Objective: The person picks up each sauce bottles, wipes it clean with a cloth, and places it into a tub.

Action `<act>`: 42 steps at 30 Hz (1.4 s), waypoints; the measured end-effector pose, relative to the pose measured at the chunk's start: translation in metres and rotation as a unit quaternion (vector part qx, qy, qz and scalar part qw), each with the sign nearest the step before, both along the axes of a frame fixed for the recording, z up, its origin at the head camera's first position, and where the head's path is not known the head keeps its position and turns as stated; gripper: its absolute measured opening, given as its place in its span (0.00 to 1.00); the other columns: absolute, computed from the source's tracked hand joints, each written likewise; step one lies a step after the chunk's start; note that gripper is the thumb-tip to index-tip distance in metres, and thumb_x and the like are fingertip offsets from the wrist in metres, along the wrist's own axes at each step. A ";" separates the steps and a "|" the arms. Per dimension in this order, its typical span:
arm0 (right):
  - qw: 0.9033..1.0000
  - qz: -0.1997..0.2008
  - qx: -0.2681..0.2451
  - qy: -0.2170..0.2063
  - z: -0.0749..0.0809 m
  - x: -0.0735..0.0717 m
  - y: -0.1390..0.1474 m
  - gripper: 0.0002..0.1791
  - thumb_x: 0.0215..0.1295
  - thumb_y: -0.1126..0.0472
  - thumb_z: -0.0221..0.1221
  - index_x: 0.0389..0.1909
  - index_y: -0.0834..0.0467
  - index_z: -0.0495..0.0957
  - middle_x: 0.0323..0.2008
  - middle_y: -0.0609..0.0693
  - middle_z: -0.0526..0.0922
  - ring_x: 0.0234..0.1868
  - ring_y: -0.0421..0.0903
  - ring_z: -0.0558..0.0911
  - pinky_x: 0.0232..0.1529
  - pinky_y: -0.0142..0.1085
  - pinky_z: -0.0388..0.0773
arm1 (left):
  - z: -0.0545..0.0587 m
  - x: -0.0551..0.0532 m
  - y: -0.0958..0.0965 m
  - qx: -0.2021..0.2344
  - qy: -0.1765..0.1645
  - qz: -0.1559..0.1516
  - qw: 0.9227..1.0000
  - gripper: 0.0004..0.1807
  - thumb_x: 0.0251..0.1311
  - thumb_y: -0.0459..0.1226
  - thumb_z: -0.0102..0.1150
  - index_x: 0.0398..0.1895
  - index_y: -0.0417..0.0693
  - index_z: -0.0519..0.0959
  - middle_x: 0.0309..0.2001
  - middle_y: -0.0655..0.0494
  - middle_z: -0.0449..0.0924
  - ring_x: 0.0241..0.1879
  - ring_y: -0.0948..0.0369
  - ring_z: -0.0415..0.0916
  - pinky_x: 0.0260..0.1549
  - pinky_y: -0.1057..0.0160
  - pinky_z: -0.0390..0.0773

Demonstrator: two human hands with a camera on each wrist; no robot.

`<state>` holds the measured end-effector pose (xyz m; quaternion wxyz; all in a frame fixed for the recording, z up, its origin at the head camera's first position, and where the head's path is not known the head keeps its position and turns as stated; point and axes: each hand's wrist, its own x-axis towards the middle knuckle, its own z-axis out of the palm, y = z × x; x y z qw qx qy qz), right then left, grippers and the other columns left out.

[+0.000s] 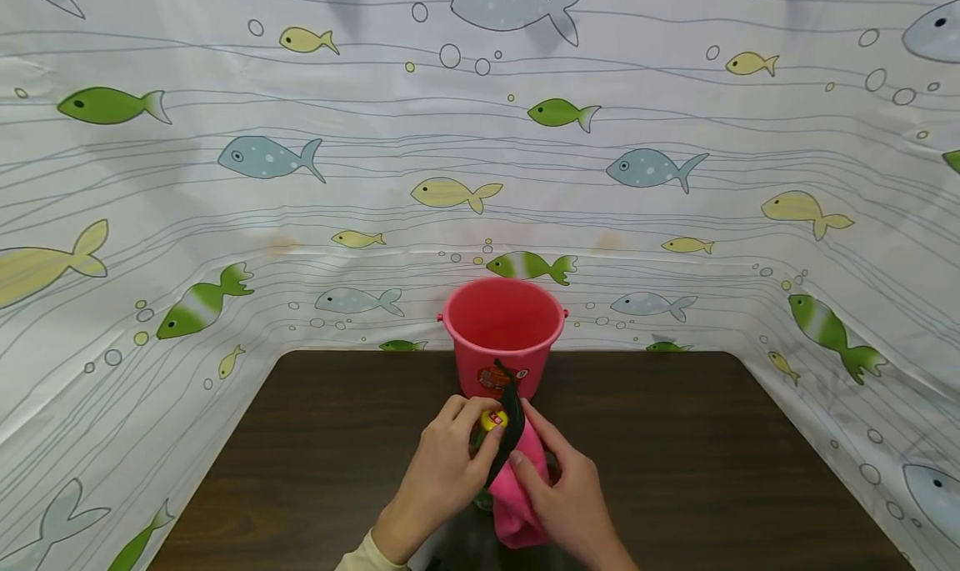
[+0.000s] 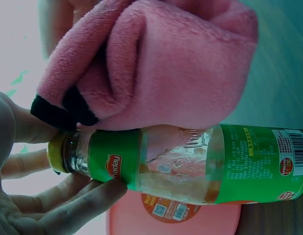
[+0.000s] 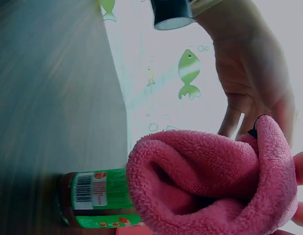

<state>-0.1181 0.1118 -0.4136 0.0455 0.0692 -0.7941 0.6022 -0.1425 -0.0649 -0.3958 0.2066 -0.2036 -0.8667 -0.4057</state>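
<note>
A glass bottle (image 2: 173, 166) with green labels and a yellow cap (image 1: 493, 419) stands in front of the bucket, largely hidden by the hands in the head view. My left hand (image 1: 442, 450) holds it at the neck, fingers and thumb around the part just below the cap. With my right hand (image 1: 566, 492) I grip a fluffy pink cloth (image 2: 185, 63) with black trim. The cloth is bunched and lies against the bottle's side. Its black edge (image 1: 513, 417) sticks up between the two hands.
A pink bucket (image 1: 468, 371) with a round sticker stands behind the hands, toward the table's back edge. The dark wooden table (image 1: 337, 438) is enclosed by a white curtain (image 1: 390, 137) printed with fish.
</note>
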 end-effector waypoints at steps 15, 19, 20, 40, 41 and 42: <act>0.991 -0.024 0.125 0.027 -0.027 -0.001 -0.003 0.35 0.72 0.51 0.67 0.77 0.36 0.70 0.56 0.52 0.86 0.44 0.41 0.83 0.40 0.30 0.83 | 0.001 -0.001 -0.001 -0.006 -0.012 0.002 1.000 0.13 0.65 0.35 0.70 0.52 0.47 0.85 0.42 0.56 0.80 0.37 0.61 0.79 0.39 0.66 0.84; 0.989 -0.023 0.146 0.010 -0.037 -0.003 -0.001 0.35 0.71 0.52 0.67 0.77 0.34 0.70 0.62 0.52 0.85 0.52 0.44 0.85 0.48 0.34 0.84 | 0.001 -0.001 0.000 -0.005 -0.019 -0.002 1.000 0.14 0.65 0.35 0.70 0.53 0.47 0.84 0.43 0.55 0.80 0.39 0.60 0.80 0.39 0.64 0.86; 0.989 -0.019 0.146 0.005 -0.040 -0.004 0.000 0.35 0.71 0.52 0.67 0.77 0.36 0.70 0.63 0.53 0.85 0.52 0.44 0.85 0.47 0.34 0.84 | 0.001 -0.001 0.000 -0.004 -0.023 -0.004 1.000 0.14 0.65 0.36 0.69 0.53 0.46 0.84 0.44 0.54 0.80 0.39 0.60 0.80 0.40 0.64 0.87; 0.987 0.045 0.151 -0.030 -0.075 -0.017 0.013 0.33 0.72 0.53 0.65 0.77 0.47 0.72 0.52 0.54 0.89 0.38 0.36 0.82 0.33 0.32 0.77 | 0.001 -0.001 0.001 -0.005 -0.031 -0.007 0.999 0.14 0.65 0.36 0.69 0.53 0.48 0.83 0.45 0.54 0.79 0.41 0.62 0.80 0.41 0.60 0.89; 0.987 0.044 0.148 -0.035 -0.075 -0.017 0.013 0.33 0.72 0.53 0.65 0.77 0.47 0.72 0.49 0.54 0.89 0.36 0.36 0.82 0.32 0.32 0.77 | 0.001 -0.001 0.001 -0.005 -0.031 -0.007 0.999 0.14 0.65 0.36 0.69 0.53 0.48 0.83 0.45 0.54 0.79 0.41 0.62 0.80 0.41 0.60 0.89; 0.988 0.042 0.144 -0.040 -0.075 -0.017 0.013 0.33 0.72 0.53 0.65 0.77 0.47 0.72 0.47 0.53 0.89 0.34 0.36 0.81 0.31 0.32 0.77 | 0.001 -0.001 0.001 -0.005 -0.031 -0.007 0.999 0.14 0.65 0.36 0.69 0.53 0.48 0.83 0.45 0.54 0.79 0.41 0.62 0.80 0.41 0.60 0.89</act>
